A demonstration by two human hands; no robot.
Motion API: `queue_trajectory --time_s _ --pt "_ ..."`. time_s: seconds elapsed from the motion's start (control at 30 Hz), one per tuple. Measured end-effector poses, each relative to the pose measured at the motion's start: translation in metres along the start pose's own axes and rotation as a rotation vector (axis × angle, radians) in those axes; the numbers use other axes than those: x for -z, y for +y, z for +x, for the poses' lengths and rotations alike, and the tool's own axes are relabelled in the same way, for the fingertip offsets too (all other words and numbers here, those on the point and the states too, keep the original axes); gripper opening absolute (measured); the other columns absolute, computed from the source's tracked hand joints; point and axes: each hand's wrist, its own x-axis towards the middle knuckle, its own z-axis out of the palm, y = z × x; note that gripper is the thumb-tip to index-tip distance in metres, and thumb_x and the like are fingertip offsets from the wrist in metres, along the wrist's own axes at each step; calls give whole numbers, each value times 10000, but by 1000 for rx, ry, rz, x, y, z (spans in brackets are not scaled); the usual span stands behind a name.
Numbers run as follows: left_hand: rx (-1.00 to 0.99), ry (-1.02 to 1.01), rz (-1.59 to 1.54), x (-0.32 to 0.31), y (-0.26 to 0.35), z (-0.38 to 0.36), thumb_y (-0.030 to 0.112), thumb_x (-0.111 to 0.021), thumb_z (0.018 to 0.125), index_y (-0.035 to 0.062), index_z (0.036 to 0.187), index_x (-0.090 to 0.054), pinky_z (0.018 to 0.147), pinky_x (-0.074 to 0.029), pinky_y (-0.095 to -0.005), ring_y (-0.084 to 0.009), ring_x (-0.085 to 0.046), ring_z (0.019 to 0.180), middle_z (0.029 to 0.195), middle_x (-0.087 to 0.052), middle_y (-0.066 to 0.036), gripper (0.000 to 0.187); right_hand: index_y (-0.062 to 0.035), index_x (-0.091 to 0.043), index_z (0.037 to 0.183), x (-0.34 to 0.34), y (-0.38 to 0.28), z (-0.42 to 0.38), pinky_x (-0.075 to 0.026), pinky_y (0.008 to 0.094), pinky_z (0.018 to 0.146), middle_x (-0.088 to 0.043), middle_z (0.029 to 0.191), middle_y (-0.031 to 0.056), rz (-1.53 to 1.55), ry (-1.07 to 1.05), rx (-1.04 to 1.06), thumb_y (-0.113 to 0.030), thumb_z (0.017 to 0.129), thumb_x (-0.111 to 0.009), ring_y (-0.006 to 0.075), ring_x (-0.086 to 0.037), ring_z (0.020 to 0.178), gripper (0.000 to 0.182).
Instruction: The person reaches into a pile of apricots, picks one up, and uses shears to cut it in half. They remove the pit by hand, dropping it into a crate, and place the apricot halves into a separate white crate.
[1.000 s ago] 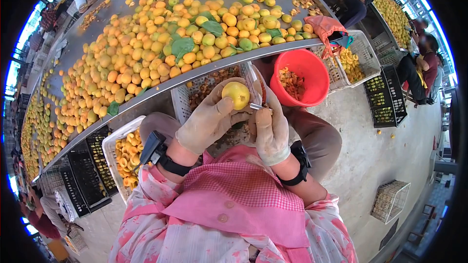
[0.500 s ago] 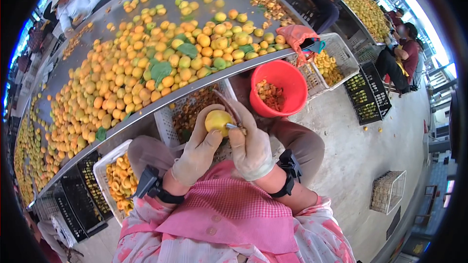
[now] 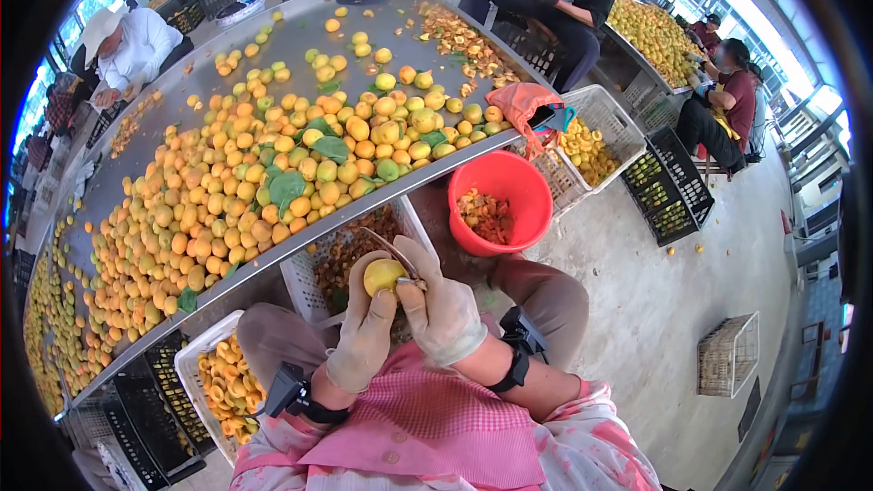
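Observation:
Both of my hands wear pale gloves and meet over my lap. My left hand is closed around a yellow apricot. In my right hand is a slim, curved, knife-like tool; its dark length points up and away from me. The tool's metal end is close against the apricot's right side, and my right thumb presses there. Whether it has cut in is hidden by my fingers. Beneath my hands stands a white crate with brownish scraps.
A metal table ahead bears heaped apricots and leaves. Right of my hands is a red bucket with fruit pieces. A white crate of halved apricots stands at lower left. Other people sit around.
The view has tilted up and shifted, so more of the far table shows. My hands hold the apricot and tool much as before, with the metal end less visible now.

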Motion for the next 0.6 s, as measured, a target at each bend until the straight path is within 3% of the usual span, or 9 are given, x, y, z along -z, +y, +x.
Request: queue_trajectory --time_s 0.1,0.2,0.27,0.3,0.37,0.4,0.5,0.53,0.6 --pt "-44 -3 11 1 -3 1 284 -431 1045 27 1383 -332 997 -376 -318 -183 -466 1099 1226 -489 -89 436 -20 -388 1426 -5 7 3 -521 458 761 -652 1081 251 44 -35 -2 -378 1019 -429 440 -658 892 544" --pt "-120 -36 117 2 8 6 252 -448 1038 24 1389 -326 998 -375 -323 -192 -465 1101 1239 -487 -96 436 -65 -350 1454 -15 21 9 -528 396 610 -669 817 195 180 113 230 -373 1019 -432 347 -657 662 539" --pt "-139 -37 129 5 3 8 231 -458 1032 21 1390 -324 999 -376 -326 -196 -466 1103 1243 -487 -99 436 -71 -336 1465 -13 18 10 -443 307 480 -546 631 78 664 -128 -40 -431 1037 -379 191 -535 487 561" --pt "-147 -37 146 7 1 8 211 -467 1026 19 1391 -321 1000 -376 -330 -200 -468 1104 1247 -487 -103 437 -71 -336 1465 -8 14 8 -443 307 480 -546 631 78 663 -131 -37 -431 1037 -379 191 -535 487 561" --pt "-195 -44 226 9 3 12 194 -477 1019 16 1389 -322 1000 -378 -333 -201 -468 1105 1254 -483 -104 439 -36 -519 959 8 -6 8 -313 223 395 -419 539 9 961 -296 -445 -541 1023 -338 105 -385 397 539" --pt "-236 -56 304 10 4 14 178 -487 1011 12 1386 -323 1000 -379 -337 -203 -469 1106 1262 -479 -106 441 -117 -373 661 3 -4 8 -248 252 355 -354 463 -6 1043 -334 -513 -619 1002 -274 118 -305 344 615" --pt "-226 -89 264 15 -4 20 159 -491 1001 11 1380 -335 1002 -380 -339 -202 -466 1109 1258 -476 -103 436 -98 -537 728 -2 15 6 -265 271 360 -337 466 2 1300 -495 -632 -636 989 -264 134 -316 349 658" --pt "-211 -95 256 15 -2 20 145 -496 994 16 1374 -347 1001 -382 -338 -202 -471 1104 1249 -479 -98 428 -162 -311 549 -1 13 9 -245 272 349 -304 426 3 1338 -533 -701 -689 960 -263 145 -302 333 670" --pt "-177 -112 189 20 -11 23 148 -493 999 21 1373 -353 1003 -387 -328 -187 -483 1095 1234 -488 -78 418 -166 -293 536 0 17 12 -247 273 345 -296 420 -1 1384 -529 -731 -680 965 -268 143 -299 330 669"
